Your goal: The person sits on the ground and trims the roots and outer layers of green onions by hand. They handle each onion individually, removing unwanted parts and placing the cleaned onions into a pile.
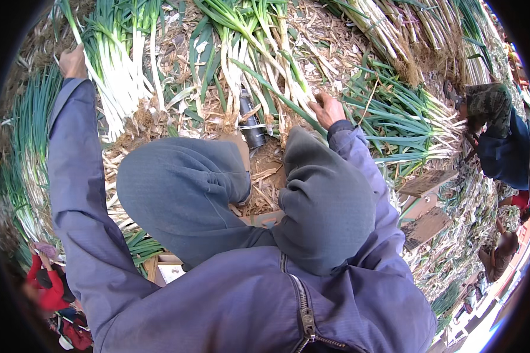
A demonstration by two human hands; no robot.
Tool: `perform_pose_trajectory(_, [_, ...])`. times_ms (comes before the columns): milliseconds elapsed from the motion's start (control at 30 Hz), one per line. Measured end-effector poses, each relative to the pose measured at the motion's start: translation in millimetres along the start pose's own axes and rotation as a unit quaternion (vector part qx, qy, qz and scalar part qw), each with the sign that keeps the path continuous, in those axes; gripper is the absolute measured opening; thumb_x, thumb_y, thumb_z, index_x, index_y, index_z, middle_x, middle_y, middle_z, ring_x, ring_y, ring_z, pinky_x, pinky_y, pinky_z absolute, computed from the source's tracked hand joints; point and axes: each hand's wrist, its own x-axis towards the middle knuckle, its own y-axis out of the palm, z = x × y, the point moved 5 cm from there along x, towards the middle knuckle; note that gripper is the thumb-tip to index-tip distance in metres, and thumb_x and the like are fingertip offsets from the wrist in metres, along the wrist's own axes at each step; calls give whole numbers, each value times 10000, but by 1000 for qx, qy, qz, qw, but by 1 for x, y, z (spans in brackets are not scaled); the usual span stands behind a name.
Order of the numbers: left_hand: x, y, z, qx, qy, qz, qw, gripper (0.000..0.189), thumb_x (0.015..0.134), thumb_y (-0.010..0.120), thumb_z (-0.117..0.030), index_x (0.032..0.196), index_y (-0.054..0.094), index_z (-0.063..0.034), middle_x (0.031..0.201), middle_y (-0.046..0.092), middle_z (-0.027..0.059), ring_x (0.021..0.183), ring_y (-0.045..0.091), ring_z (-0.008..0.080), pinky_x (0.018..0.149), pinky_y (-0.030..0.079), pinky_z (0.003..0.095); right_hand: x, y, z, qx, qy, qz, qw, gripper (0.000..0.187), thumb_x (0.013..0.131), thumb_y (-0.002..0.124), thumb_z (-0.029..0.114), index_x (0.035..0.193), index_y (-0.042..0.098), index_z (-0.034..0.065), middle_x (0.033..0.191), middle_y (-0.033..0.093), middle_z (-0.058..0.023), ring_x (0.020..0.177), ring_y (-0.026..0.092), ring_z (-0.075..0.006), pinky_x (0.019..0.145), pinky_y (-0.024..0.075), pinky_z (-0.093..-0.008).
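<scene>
My left hand (73, 62) is at the upper left, its fingers closed around a long green onion stalk (89, 73). That stalk slants beside a pile of trimmed green onions (121, 84) with white stems and green tops. Between my knees and beyond them lies a loose heap of untrimmed green onions (265, 61), roots toward me. The curled fingers of my right hand (328, 109) touch the stem ends at the heap's right side; whether they grip a stalk is hidden. A black cylinder (252, 121) with a white band lies among the stems.
Dry husks (265, 172) cover the ground. More green onions (402, 114) lie to the right, near a person (494, 132); bundles (375, 26) stand beyond. Wooden boards (426, 225) sit beside my right knee. Another person in red (51, 282) is at the lower left.
</scene>
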Motion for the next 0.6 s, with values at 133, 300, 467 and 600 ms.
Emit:
perform_pose_trajectory(133, [-154, 94, -22, -135, -131, 276, 943, 595, 860, 673, -224, 1338, 428, 30, 1208, 568, 155, 997, 579, 200, 765, 500, 341, 43, 50, 9, -134, 39, 27, 990, 569, 775, 654, 424, 1099, 575, -37, 925, 627, -308, 914, 626, -413, 865, 486, -455])
perform_pose_trajectory(300, [-345, 198, -53, -82, -53, 507, 857, 664, 835, 711, -258, 1335, 412, 61, 1273, 520, 231, 1160, 528, 299, 973, 442, 387, 72, 68, -25, -154, 21, 60, 986, 316, 851, 509, 226, 1028, 541, -34, 840, 632, -297, 843, 632, -445, 773, 513, -501])
perform_pose_trajectory(467, [-408, 240, -85, -176, -76, 540, 819, 650, 774, 741, -106, 1298, 389, 49, 1180, 573, 151, 1054, 580, 216, 908, 481, 331, 79, 6, -79, -76, 110, 13, 991, 287, 856, 499, 204, 1026, 573, -16, 886, 648, -268, 819, 641, -418, 759, 495, -480])
perform_pose_trajectory(600, [-412, 258, -78, -250, -184, 511, 802, 618, 695, 697, 48, 1253, 435, 18, 1121, 599, 139, 978, 606, 212, 862, 494, 312, 68, -26, -83, 129, 144, -13, 981, 339, 834, 588, 246, 1016, 600, -40, 791, 679, -150, 697, 652, -247, 661, 510, -360])
